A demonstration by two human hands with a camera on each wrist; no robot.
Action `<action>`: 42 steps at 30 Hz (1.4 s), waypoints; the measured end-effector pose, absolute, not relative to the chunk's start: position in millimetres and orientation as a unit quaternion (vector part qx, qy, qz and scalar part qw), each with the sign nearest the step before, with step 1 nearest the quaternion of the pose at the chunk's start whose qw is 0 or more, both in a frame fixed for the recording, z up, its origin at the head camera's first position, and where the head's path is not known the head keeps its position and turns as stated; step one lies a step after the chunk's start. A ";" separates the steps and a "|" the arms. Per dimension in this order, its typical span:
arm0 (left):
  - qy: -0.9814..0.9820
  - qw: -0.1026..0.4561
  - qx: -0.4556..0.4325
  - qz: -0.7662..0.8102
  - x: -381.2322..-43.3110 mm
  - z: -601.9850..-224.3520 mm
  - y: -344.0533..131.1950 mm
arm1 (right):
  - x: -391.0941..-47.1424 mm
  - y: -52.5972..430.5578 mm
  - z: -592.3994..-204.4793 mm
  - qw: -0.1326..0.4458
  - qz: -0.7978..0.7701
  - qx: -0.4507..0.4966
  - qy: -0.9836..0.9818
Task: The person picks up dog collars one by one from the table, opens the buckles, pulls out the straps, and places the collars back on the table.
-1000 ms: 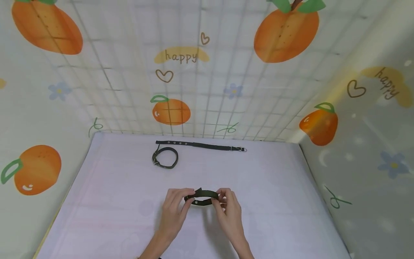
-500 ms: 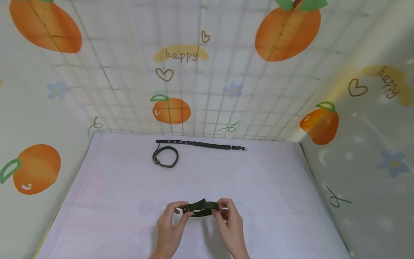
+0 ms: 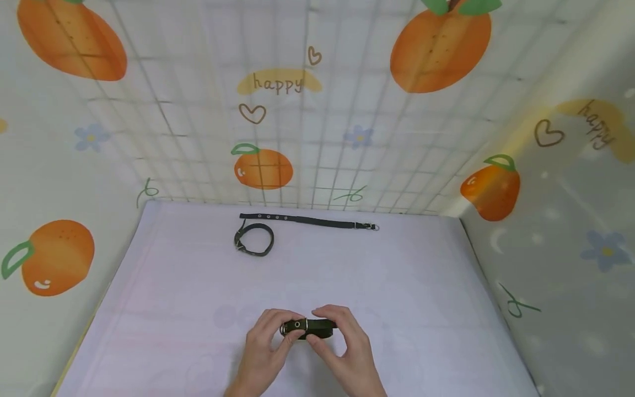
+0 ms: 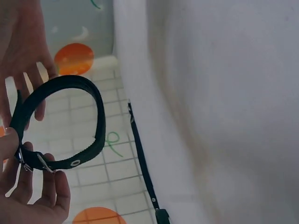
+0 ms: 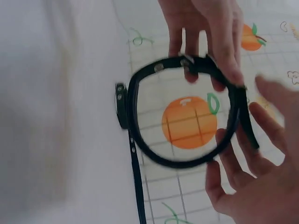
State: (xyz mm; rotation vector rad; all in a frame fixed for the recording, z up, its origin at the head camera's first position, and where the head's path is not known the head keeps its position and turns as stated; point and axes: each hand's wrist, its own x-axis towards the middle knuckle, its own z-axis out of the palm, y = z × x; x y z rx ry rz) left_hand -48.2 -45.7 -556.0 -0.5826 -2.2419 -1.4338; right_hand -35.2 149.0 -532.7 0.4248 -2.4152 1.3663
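A dark buckled collar [image 3: 321, 329] forms a closed loop, held up over the near middle of the table. My left hand [image 3: 268, 336] pinches it at the metal buckle, thumb on one side and fingers on the other. In the left wrist view the collar [image 4: 99, 114] shows as a wide ring with an eyelet, and its loose strap end sticks out beyond the buckle. My right hand [image 5: 261, 186] has loosely spread fingers, some tips at the band; its thumb stands off the loose strap end.
At the back of the white table [image 3: 397, 275] a second collar [image 3: 324, 223] lies stretched out, with eyelets at its left and a buckle at its right. A third, buckled into a ring [image 3: 272, 241], lies just in front. A fruit-printed cloth [image 3: 198, 138] hangs behind over a grid.
The collar has come nearer and turned so that its buckle and eyelet face up. The left hand keeps its pinch; the right hand has loosened from its pinch and shifted along the band.
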 end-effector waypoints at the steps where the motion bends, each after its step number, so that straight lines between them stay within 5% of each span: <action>1: -0.807 0.202 -0.211 -0.513 -46.9 -554.1 -45.3 | -35.2 148.4 -532.2 0.169 0.488 0.170 -0.839; 7: -0.797 0.160 -0.209 -0.544 -42.6 -546.9 -40.2 | -35.1 148.7 -533.6 0.145 0.530 0.174 -0.817; 26: -0.798 0.143 -0.165 -0.562 -37.8 -529.5 -38.6 | -30.5 149.6 -524.0 0.078 0.593 0.119 -0.793; 37: -0.696 -0.024 -0.048 -0.716 -38.7 -523.7 -40.9 | -28.2 149.2 -520.1 0.075 0.638 0.079 -0.762; 42: -0.742 0.004 -0.142 -0.655 -39.0 -522.5 -46.4 | -27.9 150.5 -518.3 0.109 0.622 0.131 -0.765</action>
